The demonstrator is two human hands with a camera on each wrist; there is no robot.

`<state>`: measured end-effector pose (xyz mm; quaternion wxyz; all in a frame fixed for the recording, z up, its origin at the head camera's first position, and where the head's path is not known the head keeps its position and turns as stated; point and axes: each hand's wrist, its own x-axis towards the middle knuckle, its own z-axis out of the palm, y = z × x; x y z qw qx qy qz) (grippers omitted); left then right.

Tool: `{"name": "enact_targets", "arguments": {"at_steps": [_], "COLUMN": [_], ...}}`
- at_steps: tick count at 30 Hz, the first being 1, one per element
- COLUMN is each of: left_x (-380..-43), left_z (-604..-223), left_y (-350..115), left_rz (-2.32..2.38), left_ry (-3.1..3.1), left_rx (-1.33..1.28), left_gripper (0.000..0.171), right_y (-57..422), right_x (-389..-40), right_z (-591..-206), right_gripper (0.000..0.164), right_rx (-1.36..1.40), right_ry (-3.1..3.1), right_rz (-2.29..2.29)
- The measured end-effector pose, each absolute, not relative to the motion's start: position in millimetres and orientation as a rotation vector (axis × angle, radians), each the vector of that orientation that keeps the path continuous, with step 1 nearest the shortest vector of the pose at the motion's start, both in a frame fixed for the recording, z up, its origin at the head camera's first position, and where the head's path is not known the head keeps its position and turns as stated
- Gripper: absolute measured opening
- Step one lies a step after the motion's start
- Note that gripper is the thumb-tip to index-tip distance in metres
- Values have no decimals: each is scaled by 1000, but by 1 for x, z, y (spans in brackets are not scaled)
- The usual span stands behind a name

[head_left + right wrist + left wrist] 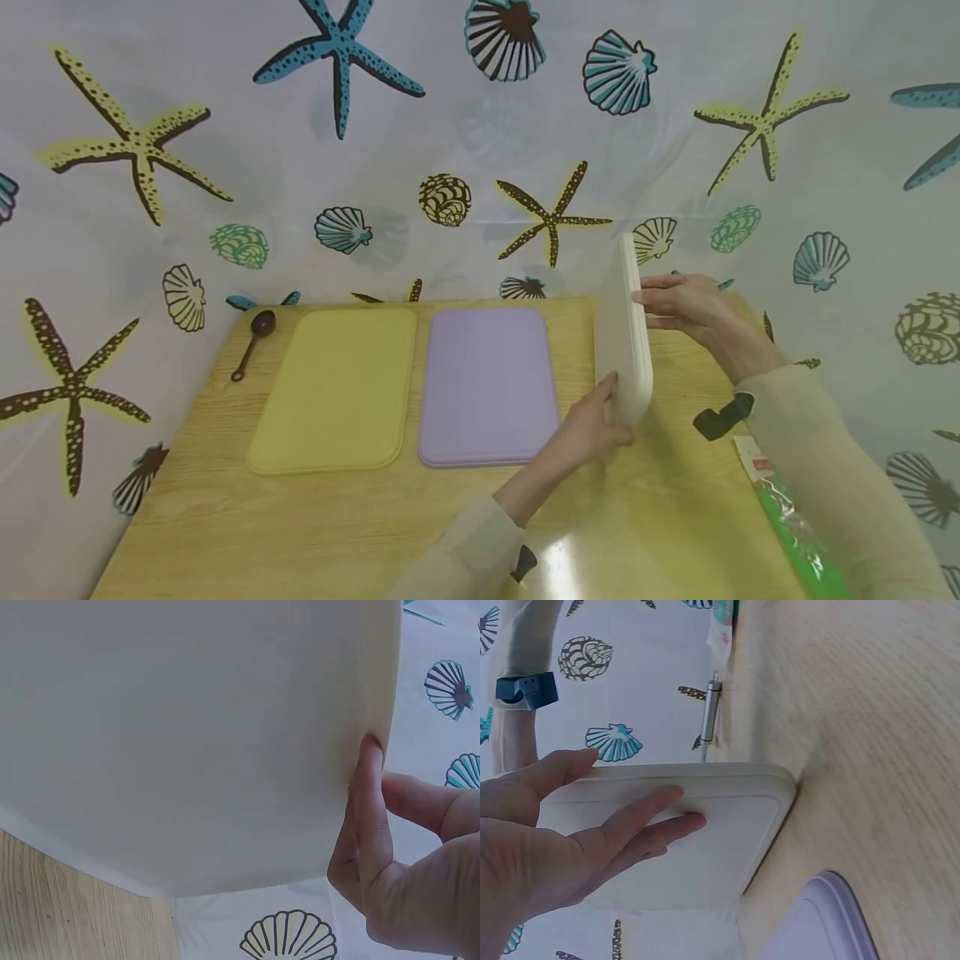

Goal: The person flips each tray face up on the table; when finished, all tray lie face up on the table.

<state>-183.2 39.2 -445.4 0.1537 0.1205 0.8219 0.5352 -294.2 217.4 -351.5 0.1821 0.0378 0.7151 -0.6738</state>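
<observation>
While the yellow board [337,392] and lilac board [489,383] lie flat side by side on the table [300,533], I hold the white board [615,342] upright to their right, left hand [588,425] gripping its near end, right hand [690,308] pinching its far edge. I'd judge two settled, leaving the white one; whether it touches wood, I can't tell.

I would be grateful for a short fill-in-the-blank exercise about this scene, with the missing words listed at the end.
1. The left hand and the right hand hold the raised tray, whose colour is ____.
2. In the head view, the purple tray lies ____ the yellow tray and the raised tray.
3. In that view, the dark spoon is to the ____ of the yellow tray.

Missing words: white; between; left.
</observation>
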Motion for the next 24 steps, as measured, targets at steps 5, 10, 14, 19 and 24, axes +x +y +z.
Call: {"name": "enact_targets", "arguments": {"at_steps": [5, 10, 14, 19, 24], "left_x": [-184, -180, -179, -179, -178], "left_z": [-422, -402, -390, -382, -378], "left_y": [35, 30, 27, 22, 15], "left_rz": [1562, 1568, 1625, 1790, 1805], "left_ry": [2336, 2353, 2330, 2161, 2153], "left_rx": [337, 323, 302, 259, 306], "left_gripper": [89, 87, 85, 82, 79], "right_y": [208, 199, 191, 183, 179], "right_x": [-296, -297, -298, -298, -296], "right_z": [-351, -351, -351, -349, -348], "right_gripper": [61, 59, 54, 53, 53], "right_rx": [116, 118, 101, 93, 107], "right_ry": [2035, 2063, 2097, 2086, 2064], "right_rz": [-1894, -1867, -1834, -1842, -1856]}}
